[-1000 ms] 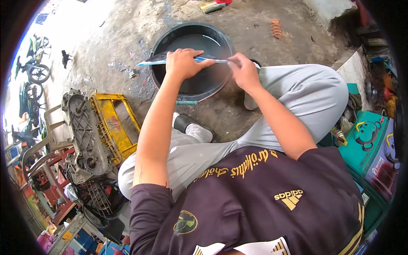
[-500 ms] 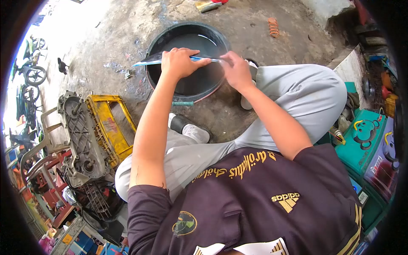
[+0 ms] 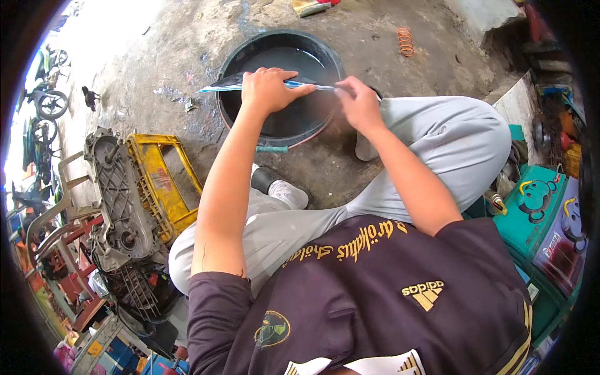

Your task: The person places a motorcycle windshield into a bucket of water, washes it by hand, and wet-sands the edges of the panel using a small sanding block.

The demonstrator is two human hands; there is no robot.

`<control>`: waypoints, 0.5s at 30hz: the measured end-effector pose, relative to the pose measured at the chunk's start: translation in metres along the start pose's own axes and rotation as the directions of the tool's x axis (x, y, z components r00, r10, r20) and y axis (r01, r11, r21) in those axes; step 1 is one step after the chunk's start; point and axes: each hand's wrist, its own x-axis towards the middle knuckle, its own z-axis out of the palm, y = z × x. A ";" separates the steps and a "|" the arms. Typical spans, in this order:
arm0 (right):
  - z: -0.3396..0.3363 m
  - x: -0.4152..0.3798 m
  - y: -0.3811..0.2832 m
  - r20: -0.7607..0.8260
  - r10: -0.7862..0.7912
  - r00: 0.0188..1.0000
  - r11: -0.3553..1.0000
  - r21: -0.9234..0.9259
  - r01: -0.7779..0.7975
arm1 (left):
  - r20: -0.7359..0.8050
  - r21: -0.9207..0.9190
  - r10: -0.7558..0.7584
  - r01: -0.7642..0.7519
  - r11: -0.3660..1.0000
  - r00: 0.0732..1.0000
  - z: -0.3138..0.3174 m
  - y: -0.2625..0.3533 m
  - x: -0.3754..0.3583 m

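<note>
My left hand (image 3: 270, 89) is wrapped over the middle of a long, thin, dark piece with a blue-and-white edge (image 3: 219, 89). Its thumb lies along that edge, pointing right. At the right end of the piece, my right hand (image 3: 361, 105) closes its fingertips on the edge; they are slightly blurred. Both hands hold the piece nearly level above a round black tub (image 3: 225, 72) containing dark water (image 3: 287, 119). The underside of the piece is mostly hidden by my left hand, so its exact kind cannot be made out.
An orange coil spring (image 3: 405, 42) lies on the stained concrete floor (image 3: 369, 19). To the left are a metal engine casing (image 3: 119, 194) and a yellow crate (image 3: 164, 181). Green boxes (image 3: 531, 200) stand at the right. My bent legs (image 3: 444, 134) flank the tub's near side.
Both hands and the piece appear slightly further right in the view, as does the tub. My grip on the piece looks much the same.
</note>
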 end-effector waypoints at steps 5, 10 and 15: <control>0.010 0.004 -0.001 0.051 -0.095 0.994 0.995 0.045 0.093 | 0.070 0.000 -0.023 0.023 1.000 0.997 -0.002 0.002 0.005; -0.012 0.004 0.019 0.089 -0.008 0.996 1.000 0.021 0.006 | 0.017 -0.004 -0.010 0.010 1.000 1.000 0.003 -0.002 0.002; -0.011 -0.005 0.007 0.053 0.146 0.988 0.985 0.088 -0.150 | 0.095 -0.005 -0.030 0.031 1.000 0.995 -0.006 0.003 0.004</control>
